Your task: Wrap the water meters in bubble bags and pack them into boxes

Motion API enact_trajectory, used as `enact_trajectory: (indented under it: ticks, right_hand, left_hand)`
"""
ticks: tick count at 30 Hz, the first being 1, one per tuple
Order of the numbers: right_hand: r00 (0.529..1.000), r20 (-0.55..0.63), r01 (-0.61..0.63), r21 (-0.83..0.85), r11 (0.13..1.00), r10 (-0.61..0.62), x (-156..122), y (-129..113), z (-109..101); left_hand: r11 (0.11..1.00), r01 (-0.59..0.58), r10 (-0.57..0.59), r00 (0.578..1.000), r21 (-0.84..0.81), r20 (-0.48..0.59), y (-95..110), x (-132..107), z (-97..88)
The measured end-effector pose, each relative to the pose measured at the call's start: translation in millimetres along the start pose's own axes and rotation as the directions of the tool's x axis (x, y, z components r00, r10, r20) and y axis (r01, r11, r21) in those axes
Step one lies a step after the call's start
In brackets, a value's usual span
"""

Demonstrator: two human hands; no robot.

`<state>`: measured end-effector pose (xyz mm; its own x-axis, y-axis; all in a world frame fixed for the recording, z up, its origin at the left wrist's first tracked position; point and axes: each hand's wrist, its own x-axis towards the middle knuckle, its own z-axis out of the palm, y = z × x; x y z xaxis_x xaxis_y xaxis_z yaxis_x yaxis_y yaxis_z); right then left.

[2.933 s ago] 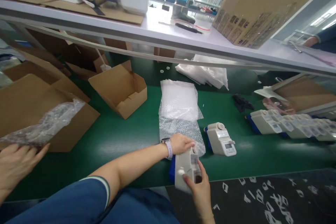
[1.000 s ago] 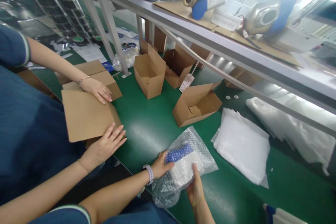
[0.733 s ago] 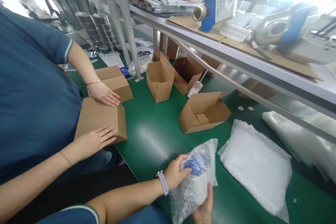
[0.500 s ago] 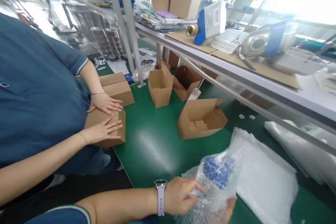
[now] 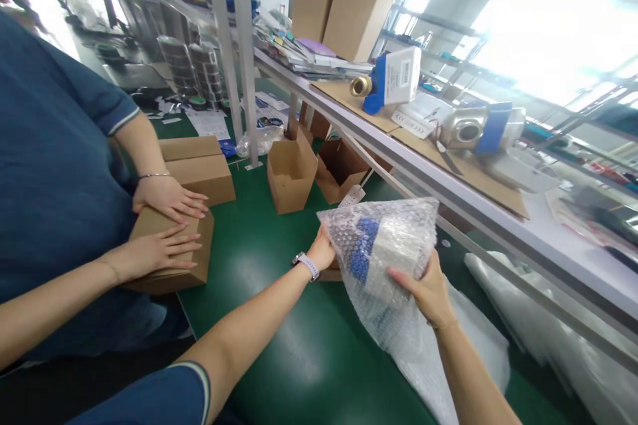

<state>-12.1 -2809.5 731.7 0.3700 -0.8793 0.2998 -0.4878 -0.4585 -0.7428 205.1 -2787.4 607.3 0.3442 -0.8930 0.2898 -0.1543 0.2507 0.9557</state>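
Between my hands, over the table, hangs a bubble-wrap bag (image 5: pixel 389 319) with a blue and pale-grey boxy device (image 5: pixel 396 249) inside it. My right hand (image 5: pixel 431 292) grips its right side, thumb across the front of the plastic. At the bag's left edge, my left hand (image 5: pixel 321 254) is closed on the wrap, its fingers partly hidden behind it. Directly behind the bag stands a cardboard box (image 5: pixel 330 274), mostly covered from view. Below the right hand, a stack of flat bubble-wrap bags (image 5: pixel 478 332) lies on the green table (image 5: pixel 279 345).
At left, a co-worker's hands (image 5: pixel 167 226) press on a closed carton (image 5: pixel 199 265); another carton (image 5: pixel 202 172) sits behind it. Open boxes (image 5: pixel 292 176) stand farther back. A raised shelf (image 5: pixel 299 83) crosses above the table, bearing a blue-and-white meter (image 5: pixel 396 80) with a brass fitting.
The wrapped device has been lifted from the table's near side to in front of the open box. Both my hands moved up and forward with it. The view has shifted; the co-worker's hands stay on the carton.
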Motion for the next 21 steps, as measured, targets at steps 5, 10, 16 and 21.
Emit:
enact_trajectory:
  ticks: [5, 10, 16, 21]
  right_hand:
    - [0.821, 0.537, 0.448, -0.399, 0.800, -0.192, 25, -39, 42]
    - [0.604, 0.791, 0.622, -0.392, 0.678, -0.098, 22, -61, 96]
    - [0.258, 0.966, 0.656, -0.199, 0.728, 0.031, 2, -51, 155]
    - [0.266, 0.963, 0.637, -0.212, 0.742, 0.046, -41, -39, 177]
  left_hand:
    - [0.997, 0.063, -0.064, 0.997, 0.035, 0.050, -2, -49, -56.5]
    - [0.975, 0.205, -0.201, 0.978, 0.086, -0.050, 8, -108, -103.7]
    - [0.898, 0.219, -0.245, 0.969, 0.382, 0.020, 36, -140, -137.5]
    - [0.819, 0.213, -0.324, 0.938, 0.532, 0.122, 49, -147, -153.3]
